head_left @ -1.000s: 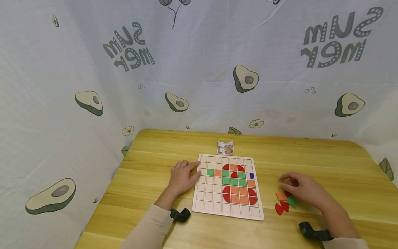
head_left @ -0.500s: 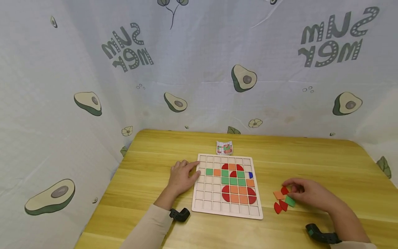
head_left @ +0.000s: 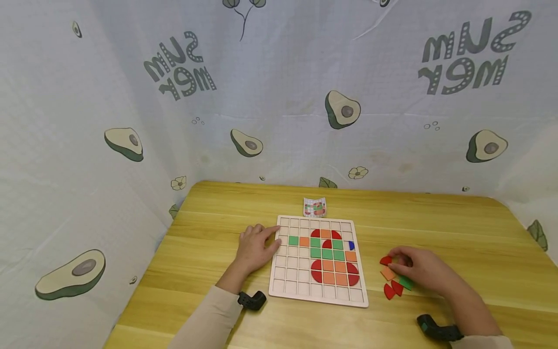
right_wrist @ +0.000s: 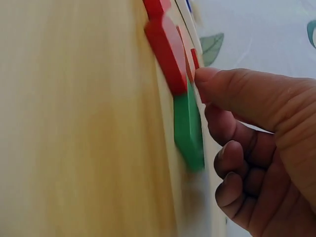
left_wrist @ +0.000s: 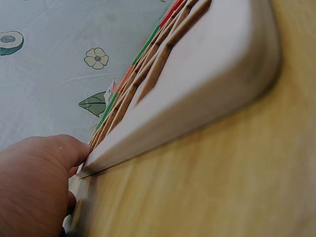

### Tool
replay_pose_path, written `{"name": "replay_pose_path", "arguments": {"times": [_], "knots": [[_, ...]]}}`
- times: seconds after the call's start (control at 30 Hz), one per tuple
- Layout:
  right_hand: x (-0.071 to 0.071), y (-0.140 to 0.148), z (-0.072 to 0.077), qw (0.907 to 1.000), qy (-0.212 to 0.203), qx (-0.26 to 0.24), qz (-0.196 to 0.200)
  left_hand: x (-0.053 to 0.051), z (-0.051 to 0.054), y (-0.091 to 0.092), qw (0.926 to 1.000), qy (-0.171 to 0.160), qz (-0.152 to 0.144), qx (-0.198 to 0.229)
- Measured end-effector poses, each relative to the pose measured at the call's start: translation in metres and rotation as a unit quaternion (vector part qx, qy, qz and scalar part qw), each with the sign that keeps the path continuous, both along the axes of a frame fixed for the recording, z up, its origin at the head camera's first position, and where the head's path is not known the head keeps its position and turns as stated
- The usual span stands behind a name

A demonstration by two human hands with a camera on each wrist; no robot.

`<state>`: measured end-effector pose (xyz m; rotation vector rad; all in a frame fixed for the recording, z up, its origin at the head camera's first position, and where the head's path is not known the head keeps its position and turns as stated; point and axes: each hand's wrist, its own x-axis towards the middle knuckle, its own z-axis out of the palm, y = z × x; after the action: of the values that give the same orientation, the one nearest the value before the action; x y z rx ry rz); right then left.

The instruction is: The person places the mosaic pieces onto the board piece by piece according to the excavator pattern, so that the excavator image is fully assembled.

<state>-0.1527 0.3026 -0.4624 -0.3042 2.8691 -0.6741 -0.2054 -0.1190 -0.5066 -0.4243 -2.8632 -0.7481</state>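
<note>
In the head view, my left hand (head_left: 256, 248) rests at the left edge of a pale wooden grid board (head_left: 289, 287), thumb and index finger spread apart and touching it. On the board lie green, orange and red tiles and one blue piece (head_left: 351, 245). To the board's right, my right hand (head_left: 425, 267) pinches a red quarter-circle tile (head_left: 385, 261) between thumb and index finger. Close by are an orange square tile (head_left: 387, 273), a green tile (head_left: 406, 282) partly under the hand, and two more red quarter-circle tiles (head_left: 389, 292). The right wrist view shows the thumb against red.
A small curled pattern card (head_left: 315, 207) stands just behind the board. The wooden table (head_left: 218, 218) ends at a white curtain (head_left: 283, 97) printed with avocados. Black wrist cameras (head_left: 253, 300) sit on both wrists.
My right hand has drawn back slightly, then moved left, taking the red tile from the pile toward the board. The orange tile has turned slightly. My left hand holds its place.
</note>
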Motion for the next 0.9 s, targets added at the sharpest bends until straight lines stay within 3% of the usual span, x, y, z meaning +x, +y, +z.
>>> {"name": "replay_pose_path", "arguments": {"times": [0.4, 0.73, 0.9], "knots": [[-0.008, -0.054, 0.018, 0.9998, 0.006, -0.009, 0.019, 0.000, -0.002, -0.001, 1.0000, 0.008, 0.001, 0.004], [-0.018, -0.109, 0.022, 0.9981, 0.007, -0.016, 0.060, 0.000, -0.002, 0.001, 0.9999, 0.009, 0.005, 0.009], [-0.023, -0.137, 0.021, 0.9954, 0.026, -0.022, 0.089, -0.001, -0.002, 0.000, 0.9999, 0.006, 0.005, 0.008]]}}
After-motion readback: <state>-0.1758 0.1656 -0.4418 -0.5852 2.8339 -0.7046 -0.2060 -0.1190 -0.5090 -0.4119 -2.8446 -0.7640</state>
